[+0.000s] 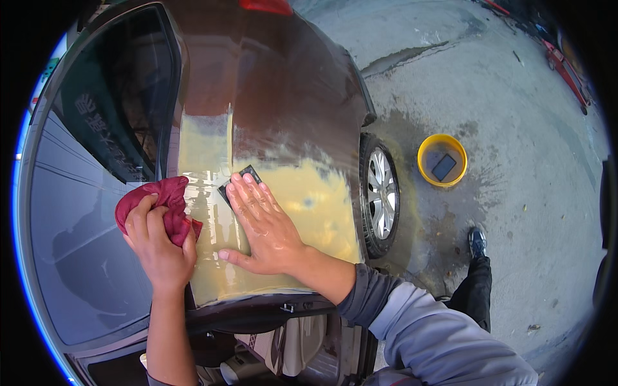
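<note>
A: Look at this, right hand (267, 235) laid flat over the dark block (250, 172), fingers stretched out, thumb spread wide! Block's against the car (290, 96), up by the top edge of the cream patch (322, 209).

B: And there's the danger! Nobody's wrapped around that block. On a face this wet, it could skid right out from under.

A: Left hand (158, 251)?

B: Fingers curled tight into the red cloth (170, 188), beside the rear window (129, 83). Any grit caught in those folds could scratch whatever it rubs.

A: Maroon paint's awfully near, too!

B: Awfully! One stroke past the patch and the block's edge may scuff it. Lean too hard on the fingertips, and uneven pressure could leave grooves.

A: And below, a shoe (477, 242) by damp concrete near the yellow bucket (420, 162).

B: Slippery footing, potentially!
</note>
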A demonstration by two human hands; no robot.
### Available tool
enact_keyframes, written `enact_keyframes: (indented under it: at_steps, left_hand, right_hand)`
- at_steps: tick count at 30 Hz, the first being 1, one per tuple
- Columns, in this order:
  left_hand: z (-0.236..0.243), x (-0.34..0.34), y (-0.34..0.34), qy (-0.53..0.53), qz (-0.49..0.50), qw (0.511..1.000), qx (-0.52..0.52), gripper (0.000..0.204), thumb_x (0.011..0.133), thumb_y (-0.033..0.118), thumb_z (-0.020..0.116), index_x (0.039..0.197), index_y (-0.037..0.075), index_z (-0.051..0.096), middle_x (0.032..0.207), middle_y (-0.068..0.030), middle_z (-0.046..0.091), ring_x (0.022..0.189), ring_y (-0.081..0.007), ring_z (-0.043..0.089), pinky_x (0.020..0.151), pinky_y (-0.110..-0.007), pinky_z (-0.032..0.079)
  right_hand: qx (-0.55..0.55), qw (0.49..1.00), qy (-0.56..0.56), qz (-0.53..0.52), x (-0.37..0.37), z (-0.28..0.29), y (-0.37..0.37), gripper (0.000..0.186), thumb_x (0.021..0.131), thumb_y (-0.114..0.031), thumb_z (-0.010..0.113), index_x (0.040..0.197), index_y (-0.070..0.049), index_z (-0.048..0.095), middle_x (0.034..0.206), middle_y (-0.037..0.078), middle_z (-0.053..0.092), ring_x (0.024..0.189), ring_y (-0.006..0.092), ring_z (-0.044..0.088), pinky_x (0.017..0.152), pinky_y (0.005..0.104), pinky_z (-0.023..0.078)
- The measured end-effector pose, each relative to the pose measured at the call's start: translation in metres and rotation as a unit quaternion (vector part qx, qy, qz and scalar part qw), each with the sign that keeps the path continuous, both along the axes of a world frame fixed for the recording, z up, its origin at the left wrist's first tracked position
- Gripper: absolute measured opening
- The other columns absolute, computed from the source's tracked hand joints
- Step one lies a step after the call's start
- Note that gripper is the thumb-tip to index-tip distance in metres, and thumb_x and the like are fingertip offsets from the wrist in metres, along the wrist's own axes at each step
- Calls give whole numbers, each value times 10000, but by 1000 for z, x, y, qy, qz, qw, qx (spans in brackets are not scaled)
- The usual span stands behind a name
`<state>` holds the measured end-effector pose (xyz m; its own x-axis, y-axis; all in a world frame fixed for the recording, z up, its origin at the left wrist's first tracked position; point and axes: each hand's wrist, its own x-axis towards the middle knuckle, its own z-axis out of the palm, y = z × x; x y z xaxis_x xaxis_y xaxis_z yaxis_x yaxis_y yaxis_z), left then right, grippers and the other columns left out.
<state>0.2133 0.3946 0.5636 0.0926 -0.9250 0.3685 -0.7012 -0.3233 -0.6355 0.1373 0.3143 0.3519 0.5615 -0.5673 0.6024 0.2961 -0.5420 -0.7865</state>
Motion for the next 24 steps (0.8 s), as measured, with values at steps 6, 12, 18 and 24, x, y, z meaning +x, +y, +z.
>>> enact_keyframes:
  at_steps: [6,12,18,24]
  left_hand:
    - [0,0,0,-2,2,1000,3,418,801,151,831,1167,33,668,1418,-137,613,1306,-409,541,1125,-554,374]
    - [0,0,0,-1,7,1000,2,431,793,154,837,1170,30,668,1411,-138,614,1303,-410,542,1117,-551,377]
    - [0,0,-1,2,7,1000,0,441,766,153,843,1154,31,674,1391,-141,617,1275,-411,548,1104,-555,382]
    - [0,1,-1,3,4,1000,8,439,767,146,842,1156,29,675,1382,-147,617,1266,-408,550,1103,-550,388]
  right_hand:
    - [155,984,84,-4,-6,-75,-22,1093,1026,-632,584,1695,115,149,1787,323,136,1681,442,111,1368,520,98]
    - [271,945,180,-43,-9,-105,-12,1139,1031,-653,573,1685,146,93,1780,352,93,1680,468,49,1366,523,75]
    - [100,992,70,3,-6,-10,13,1201,996,-713,593,1692,133,101,1779,341,118,1677,472,71,1367,523,88]
    - [101,992,72,7,-11,-53,-4,1161,1007,-700,571,1707,103,107,1788,316,140,1684,440,97,1369,497,90]
